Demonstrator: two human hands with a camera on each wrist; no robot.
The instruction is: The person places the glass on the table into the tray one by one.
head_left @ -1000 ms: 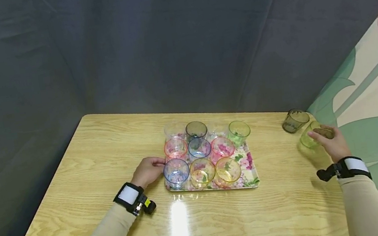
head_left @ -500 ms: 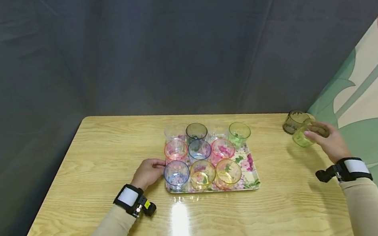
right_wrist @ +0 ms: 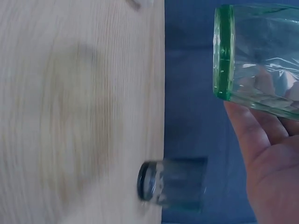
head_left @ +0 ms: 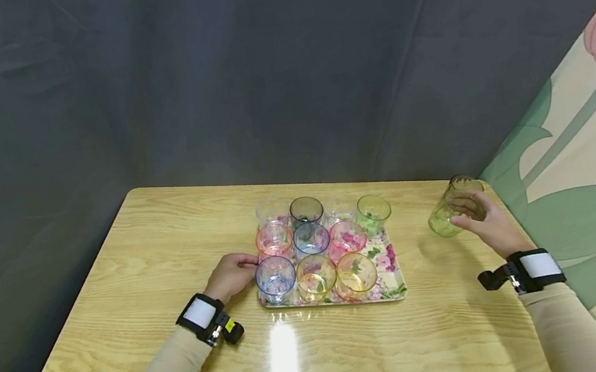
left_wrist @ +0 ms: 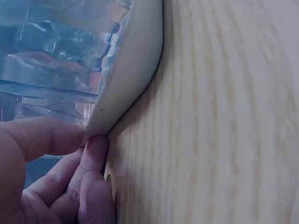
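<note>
At the left edge of a floral tray [head_left: 395, 288] is my left hand [head_left: 232, 276]; in the left wrist view its thumb and fingers pinch the tray's pale rim [left_wrist: 125, 77]. My right hand [head_left: 491, 226] grips a yellow-green tumbler [head_left: 440, 221], its fingers curled around the side. The right wrist view shows this tumbler [right_wrist: 261, 56] raised off the table, its thick green base toward the wood. Behind that hand a dark grey tumbler [head_left: 463, 180] stands near the table's far right corner, partly hidden.
Several coloured tumblers stand in rows on the tray, among them a blue one [head_left: 275, 280], a yellow one [head_left: 316, 277] and a green one [head_left: 374, 212] overlapping its back right corner. A dark curtain [head_left: 271, 75] hangs behind the table, a flowered cloth [head_left: 593, 170] at the right.
My right hand has lifted the yellow-green tumbler and carried it left, toward the tray, passing in front of the dark grey one. The left hand stays at the tray's edge.
</note>
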